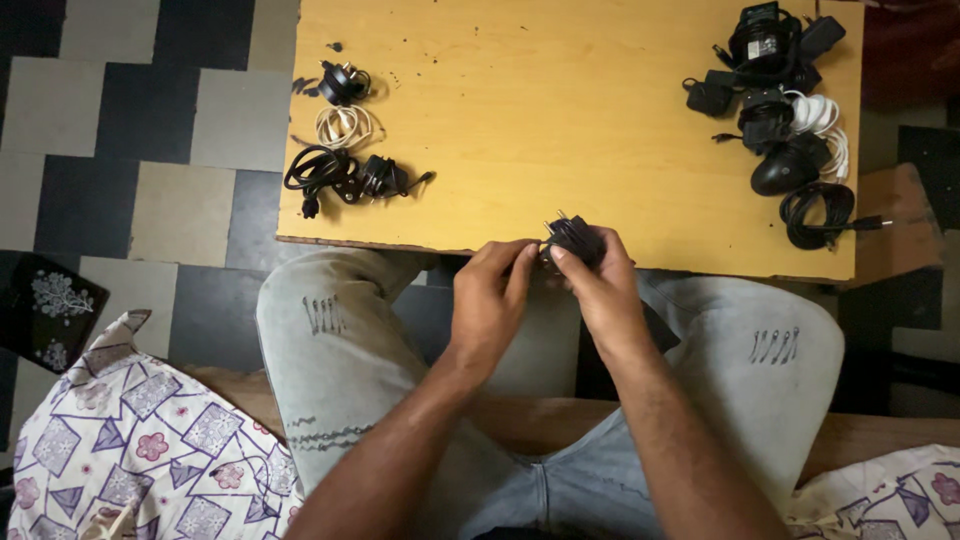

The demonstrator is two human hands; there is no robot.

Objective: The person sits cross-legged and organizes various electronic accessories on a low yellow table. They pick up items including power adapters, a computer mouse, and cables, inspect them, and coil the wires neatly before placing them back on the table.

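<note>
Sitting: a person in pale grey jeans [330,330], knees apart, forearms reaching forward over the lap; patterned fabric [140,440] lies at the near left.
Left hand [487,300]: grip pressed together, thumb and forefinger pinching the left end of a black plug-in charger [575,238].
Right hand [598,285]: grip curled around the charger from the right and below, thumb pressed against its near face.
Charger position: held just over the near edge of the tabletop [560,110], between the two hands, touching both.
Charger axis: long axis roughly left to right, prongs pointing up and away to the far left; the right hand carries most of it and is the nearer, the left only meets its end.
Far left of tabletop: a coiled black cable with adapter [345,175], a coiled white cable [345,125] beyond it, then another small black charger [343,82].
Far right of tabletop: a heap of black chargers and cables [785,100] with a white cable in it, well apart from the hands.
Floor: chequered dark and pale tiles [130,130].
</note>
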